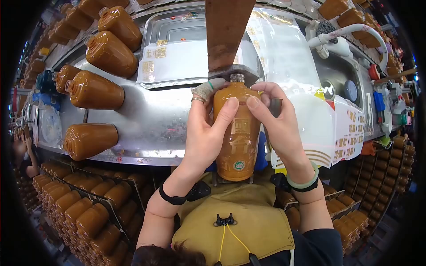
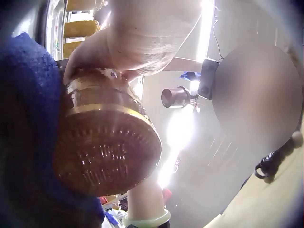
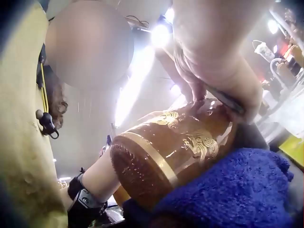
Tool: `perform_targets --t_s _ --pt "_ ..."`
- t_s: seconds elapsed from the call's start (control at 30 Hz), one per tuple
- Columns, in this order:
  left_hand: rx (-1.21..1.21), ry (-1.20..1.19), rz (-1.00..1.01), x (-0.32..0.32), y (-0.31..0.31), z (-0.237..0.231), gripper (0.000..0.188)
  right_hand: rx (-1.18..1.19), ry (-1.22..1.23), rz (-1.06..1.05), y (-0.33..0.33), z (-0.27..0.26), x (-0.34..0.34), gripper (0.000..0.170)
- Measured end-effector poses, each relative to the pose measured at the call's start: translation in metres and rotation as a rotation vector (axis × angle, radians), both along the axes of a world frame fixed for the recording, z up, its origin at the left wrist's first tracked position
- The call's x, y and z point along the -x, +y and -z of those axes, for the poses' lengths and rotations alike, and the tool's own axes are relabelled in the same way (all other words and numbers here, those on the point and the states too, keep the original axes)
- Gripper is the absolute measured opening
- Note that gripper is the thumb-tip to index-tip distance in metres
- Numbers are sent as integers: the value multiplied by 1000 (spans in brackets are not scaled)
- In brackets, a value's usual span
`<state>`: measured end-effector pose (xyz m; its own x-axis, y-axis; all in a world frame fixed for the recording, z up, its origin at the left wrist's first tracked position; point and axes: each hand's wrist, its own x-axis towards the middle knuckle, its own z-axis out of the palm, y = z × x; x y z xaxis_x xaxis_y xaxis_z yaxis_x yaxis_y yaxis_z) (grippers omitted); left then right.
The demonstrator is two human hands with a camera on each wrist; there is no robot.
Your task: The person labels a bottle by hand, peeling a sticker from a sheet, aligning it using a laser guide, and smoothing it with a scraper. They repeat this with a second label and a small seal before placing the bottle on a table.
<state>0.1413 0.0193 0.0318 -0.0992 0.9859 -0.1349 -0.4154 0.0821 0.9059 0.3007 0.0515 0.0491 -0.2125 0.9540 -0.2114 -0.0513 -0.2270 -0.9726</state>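
A glossy brown bottle [image 1: 239, 142] with gold characters and a small green round mark lies with its neck toward a brown post. The left hand [image 1: 206, 128] grips its left shoulder, thumb on top, with a light covering on one finger. On the opposite shoulder the right hand [image 1: 279, 117] holds on, thumb also on top. In the left wrist view the bottle's round base [image 2: 109, 152] faces the camera. A blue cloth [image 3: 228, 190] lies under the bottle [image 3: 166, 152] in the right wrist view, where gold relief patterns show along its side.
Several brown bottles [image 1: 97, 90] lie on the metal table [image 1: 155, 115] at left. Behind is a metal tray [image 1: 144, 66] with printed sheets. A brown post [image 1: 228, 35] stands ahead. At right are label sheets [image 1: 348, 133] and a sink with a white hose [image 1: 350, 29]. Bottle racks [image 1: 108, 201] flank the person.
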Motion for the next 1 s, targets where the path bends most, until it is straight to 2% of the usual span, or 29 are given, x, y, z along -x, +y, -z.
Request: perform_targets --t_s 0.07,0.13,0.23,0.3,0.37,0.43,0.47,0.53,0.57,0.63,0.67,0.77,0.8,0.83,0.9,0.93,0.97,1.0 --pt "1 -6 2 0 0 0 44 -4 1 1 2 0 -2 34" --pt "-1 -11 5 0 -1 0 44 -87 -283 -104 10 -1 -10 33" --pt "14 -21 25 2 -2 0 40 -139 -200 -6 19 -29 -16 30" --pt "74 -184 12 4 -1 4 40 -523 -419 -6 29 -39 -13 26" --pt "60 -150 36 4 -1 1 44 -551 -519 -62 33 -59 -8 20" --pt "41 -247 40 4 1 4 47 -983 -626 -455 41 -63 -3 19" --pt "43 -248 41 4 1 6 47 -981 -627 -454 48 -64 -2 19" --pt "18 -228 71 7 0 11 49 -1176 -963 -350 58 -67 -1 21" --pt "19 -229 73 7 -1 7 49 -1175 -965 -349 56 -70 -1 21" --pt "38 -220 73 7 -3 -2 50 -1060 -752 -421 51 -75 -1 24" --pt "40 -220 70 7 -3 -1 50 -1059 -749 -424 51 -73 -1 24" --pt "-2 -196 64 6 -4 5 50 -1095 -853 -210 48 -56 -5 22" --pt "20 -176 61 7 -5 7 50 -1188 -934 -127 55 -52 -16 20" --pt "42 -156 58 8 -6 9 50 -1188 -935 -126 50 -48 -19 20" --pt "54 -155 55 9 -12 6 51 -652 -482 -61 32 -42 -22 20" --pt "64 -126 65 8 -14 3 53 -594 -406 -103 21 -35 -20 24" --pt "75 -98 76 7 -16 1 55 -337 -369 -148 4 -41 -17 33" --pt "76 -97 77 7 -17 -1 55 -353 -485 -173 -3 -35 -15 44"
